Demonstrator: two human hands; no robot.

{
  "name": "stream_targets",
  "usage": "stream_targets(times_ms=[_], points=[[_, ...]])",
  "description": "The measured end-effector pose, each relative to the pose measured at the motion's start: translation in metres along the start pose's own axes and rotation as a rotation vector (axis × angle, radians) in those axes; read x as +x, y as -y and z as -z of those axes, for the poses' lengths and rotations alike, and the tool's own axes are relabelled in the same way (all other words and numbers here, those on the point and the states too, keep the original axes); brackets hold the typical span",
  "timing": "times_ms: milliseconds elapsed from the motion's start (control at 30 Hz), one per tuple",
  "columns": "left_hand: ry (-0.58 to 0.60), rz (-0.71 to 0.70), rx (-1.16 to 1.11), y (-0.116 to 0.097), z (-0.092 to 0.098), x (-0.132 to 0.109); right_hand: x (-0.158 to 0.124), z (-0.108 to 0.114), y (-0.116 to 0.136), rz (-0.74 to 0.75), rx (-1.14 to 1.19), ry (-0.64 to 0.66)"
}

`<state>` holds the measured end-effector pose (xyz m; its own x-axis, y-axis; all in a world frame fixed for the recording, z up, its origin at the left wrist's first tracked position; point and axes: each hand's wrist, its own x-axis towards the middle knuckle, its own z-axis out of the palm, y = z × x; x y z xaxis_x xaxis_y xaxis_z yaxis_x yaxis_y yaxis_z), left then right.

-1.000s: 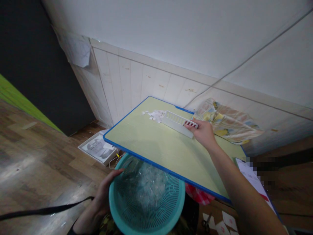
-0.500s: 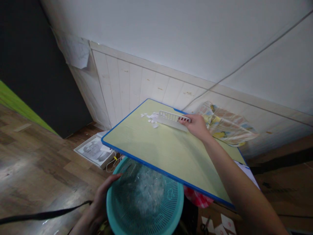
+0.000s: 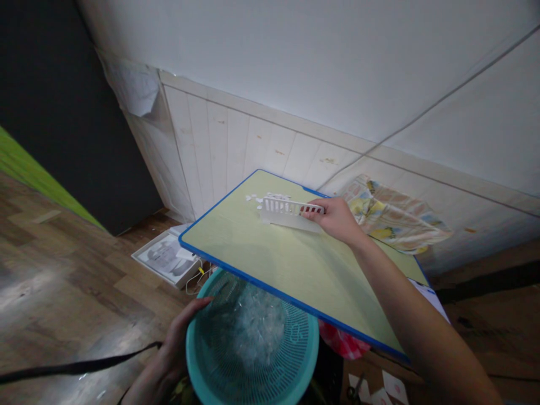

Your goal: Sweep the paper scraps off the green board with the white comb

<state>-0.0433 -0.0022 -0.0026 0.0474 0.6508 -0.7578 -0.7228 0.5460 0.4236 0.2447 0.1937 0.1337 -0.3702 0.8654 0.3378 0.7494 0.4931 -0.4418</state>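
My right hand (image 3: 335, 217) grips a white slotted plastic scraper (image 3: 283, 211), standing it on edge on a pale green table top with a blue rim (image 3: 270, 264). A few small white paper scraps (image 3: 253, 198) lie just beyond the scraper near the table's far corner. My left hand (image 3: 179, 337) holds the rim of a teal perforated basket (image 3: 253, 343) below the table's near edge. The basket contains a heap of white scraps.
A white panelled wall (image 3: 236, 146) stands behind the table. A patterned cloth (image 3: 392, 216) lies at the far right. A flat white box (image 3: 164, 257) rests on the wooden floor. A black strap (image 3: 67, 368) crosses at lower left. Paper cards (image 3: 392, 385) lie under the table.
My right hand has tipped the scraper upright and slid it left, past most of the white scraps. The basket and my left hand have stayed in place.
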Motion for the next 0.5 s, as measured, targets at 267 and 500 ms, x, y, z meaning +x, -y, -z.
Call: stream_targets(times_ms=[267,500], points=[[0.012,-0.019,0.005,0.001,0.004,0.001,-0.022,0.005,0.011,-0.005,0.025,0.015],[0.038,-0.007,-0.002,0.001,0.008,0.003,-0.034,0.003,0.0,-0.068,0.06,-0.022]])
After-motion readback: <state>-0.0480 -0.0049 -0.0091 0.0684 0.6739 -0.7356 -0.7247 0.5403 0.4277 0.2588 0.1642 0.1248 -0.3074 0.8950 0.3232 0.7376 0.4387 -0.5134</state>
